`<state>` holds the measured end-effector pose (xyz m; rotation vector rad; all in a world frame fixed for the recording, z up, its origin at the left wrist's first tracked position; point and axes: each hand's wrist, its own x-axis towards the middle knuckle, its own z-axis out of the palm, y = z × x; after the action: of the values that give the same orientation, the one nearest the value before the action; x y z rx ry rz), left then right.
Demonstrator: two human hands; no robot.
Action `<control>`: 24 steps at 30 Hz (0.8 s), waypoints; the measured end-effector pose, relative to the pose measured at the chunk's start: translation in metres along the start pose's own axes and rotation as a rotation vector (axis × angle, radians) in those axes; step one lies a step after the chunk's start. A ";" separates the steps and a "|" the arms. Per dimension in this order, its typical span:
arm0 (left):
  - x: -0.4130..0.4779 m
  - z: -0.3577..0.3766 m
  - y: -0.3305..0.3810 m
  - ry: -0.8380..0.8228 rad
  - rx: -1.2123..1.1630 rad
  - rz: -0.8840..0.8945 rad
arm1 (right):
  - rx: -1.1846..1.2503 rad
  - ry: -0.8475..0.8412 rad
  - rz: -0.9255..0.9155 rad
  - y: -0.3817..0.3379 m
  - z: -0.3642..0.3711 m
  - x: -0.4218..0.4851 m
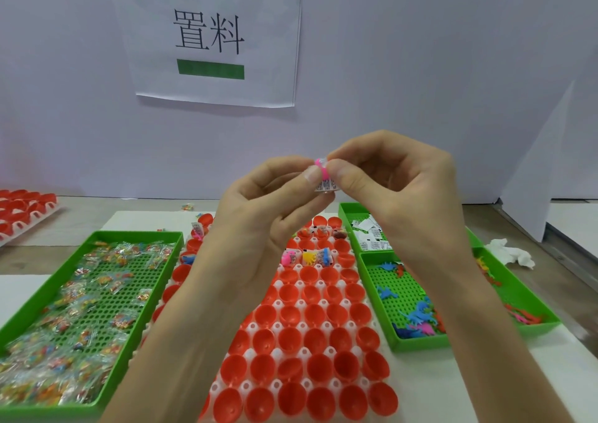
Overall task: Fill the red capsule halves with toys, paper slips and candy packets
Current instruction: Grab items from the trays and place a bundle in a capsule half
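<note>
Nearest us, red capsule halves (320,367) sit open in a white tray (249,354) on the pale surface (453,390). Above them our left hand (259,209) and right hand (394,193) both pinch a pink toy (322,170) wrapped with a paper slip (326,185). Candy packets (64,319) fill the green tray (136,235) at left. A printed sheet (210,37) hangs on the white wall (420,67) behind.
</note>
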<state>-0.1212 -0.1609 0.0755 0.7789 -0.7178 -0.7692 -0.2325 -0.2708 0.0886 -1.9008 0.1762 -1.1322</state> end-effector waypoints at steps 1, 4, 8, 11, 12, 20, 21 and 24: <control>-0.001 0.001 0.000 0.011 0.011 0.013 | 0.006 -0.010 -0.001 0.000 0.000 0.000; -0.001 0.001 0.001 0.041 0.062 0.061 | 0.013 -0.033 -0.019 0.000 0.000 0.000; -0.002 0.001 0.002 0.129 0.084 0.112 | 0.129 -0.017 0.028 0.004 0.000 0.002; -0.003 0.000 0.003 0.174 0.072 0.138 | 0.206 -0.091 0.067 0.005 -0.004 0.005; -0.003 0.000 0.003 0.174 0.070 0.138 | 0.165 -0.130 0.052 0.006 -0.006 0.005; -0.002 0.002 0.002 0.066 0.061 0.083 | 0.064 -0.172 -0.018 0.006 -0.008 0.003; -0.002 0.001 0.003 0.059 0.074 0.081 | 0.067 -0.183 -0.013 0.006 -0.009 0.003; -0.002 0.000 0.005 0.041 0.096 0.087 | 0.061 -0.205 0.005 0.004 -0.010 0.004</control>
<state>-0.1209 -0.1573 0.0791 0.8422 -0.7514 -0.6418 -0.2371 -0.2813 0.0901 -1.9458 0.0322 -0.9218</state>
